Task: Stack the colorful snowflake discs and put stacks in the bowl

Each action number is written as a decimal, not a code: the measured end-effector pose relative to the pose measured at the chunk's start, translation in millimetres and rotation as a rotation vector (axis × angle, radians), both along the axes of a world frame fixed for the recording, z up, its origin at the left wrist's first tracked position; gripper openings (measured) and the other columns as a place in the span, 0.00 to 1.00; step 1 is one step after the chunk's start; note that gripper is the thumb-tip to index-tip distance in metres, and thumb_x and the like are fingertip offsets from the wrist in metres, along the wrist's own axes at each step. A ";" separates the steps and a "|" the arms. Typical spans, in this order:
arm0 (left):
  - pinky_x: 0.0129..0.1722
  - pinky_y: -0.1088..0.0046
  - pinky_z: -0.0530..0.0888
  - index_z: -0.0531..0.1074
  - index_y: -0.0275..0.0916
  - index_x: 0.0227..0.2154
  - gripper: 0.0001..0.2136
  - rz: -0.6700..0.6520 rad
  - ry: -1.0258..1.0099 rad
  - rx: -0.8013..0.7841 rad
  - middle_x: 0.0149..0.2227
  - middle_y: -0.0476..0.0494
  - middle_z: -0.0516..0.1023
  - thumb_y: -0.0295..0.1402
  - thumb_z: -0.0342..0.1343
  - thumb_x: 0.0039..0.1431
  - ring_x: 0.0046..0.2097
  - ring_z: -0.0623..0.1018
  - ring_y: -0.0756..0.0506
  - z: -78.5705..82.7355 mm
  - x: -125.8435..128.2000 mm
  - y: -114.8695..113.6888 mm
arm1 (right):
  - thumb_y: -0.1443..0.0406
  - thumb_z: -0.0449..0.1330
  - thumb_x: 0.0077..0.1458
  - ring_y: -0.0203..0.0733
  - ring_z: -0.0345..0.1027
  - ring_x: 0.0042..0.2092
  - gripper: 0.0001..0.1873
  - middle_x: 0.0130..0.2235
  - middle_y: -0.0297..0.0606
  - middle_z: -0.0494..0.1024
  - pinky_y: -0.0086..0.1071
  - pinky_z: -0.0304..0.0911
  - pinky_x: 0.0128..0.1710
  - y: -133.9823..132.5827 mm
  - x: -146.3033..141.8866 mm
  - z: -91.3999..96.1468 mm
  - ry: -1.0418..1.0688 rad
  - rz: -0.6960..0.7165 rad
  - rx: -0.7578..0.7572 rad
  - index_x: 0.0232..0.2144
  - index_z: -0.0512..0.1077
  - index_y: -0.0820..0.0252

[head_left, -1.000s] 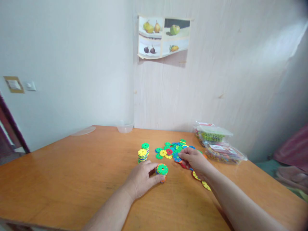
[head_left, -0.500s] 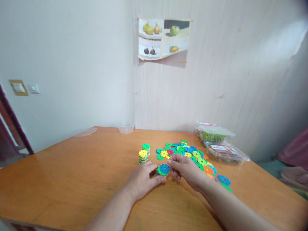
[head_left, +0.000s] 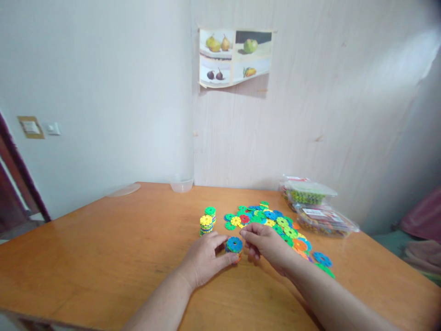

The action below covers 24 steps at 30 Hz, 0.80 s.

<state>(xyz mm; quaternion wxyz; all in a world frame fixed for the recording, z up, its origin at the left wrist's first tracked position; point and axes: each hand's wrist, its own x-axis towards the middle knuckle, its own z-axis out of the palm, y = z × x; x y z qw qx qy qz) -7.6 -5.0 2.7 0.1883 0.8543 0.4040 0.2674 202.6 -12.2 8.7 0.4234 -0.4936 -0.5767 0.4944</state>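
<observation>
My left hand (head_left: 206, 257) curls around a short stack of notched plastic discs (head_left: 234, 244), thumb at the near side and fingers behind. A blue disc tops this stack, with green, yellow and orange edges partly showing below. Just right of the stack is my right hand (head_left: 263, 241), thumb and forefinger together and the other fingers curled, with no disc visible in it. Beyond my left hand stand two taller disc stacks, one topped by a yellow disc (head_left: 206, 220) and one by a green disc (head_left: 210, 210).
Loose flower-shaped discs (head_left: 257, 218) in several colours spread behind and right of my right hand. Clear lidded boxes (head_left: 325, 220) stand at the table's back right. A clear plastic bowl (head_left: 182, 185) and a flat translucent lid (head_left: 124, 190) lie along the back edge.
The blue disc sat off-centre over a green one before; now it lies more squarely on the stack. My hands have barely moved, and the view has shifted slightly.
</observation>
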 end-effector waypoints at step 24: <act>0.33 0.74 0.65 0.70 0.41 0.26 0.24 0.178 -0.107 0.079 0.26 0.49 0.73 0.48 0.38 0.68 0.32 0.72 0.47 0.2 -12.4 0.9 | 0.58 0.64 0.47 0.32 0.58 0.28 0.12 0.26 0.27 0.67 0.26 0.49 0.25 -4.3 4.7 -8.9 -0.783 0.154 0.227 0.30 0.68 0.59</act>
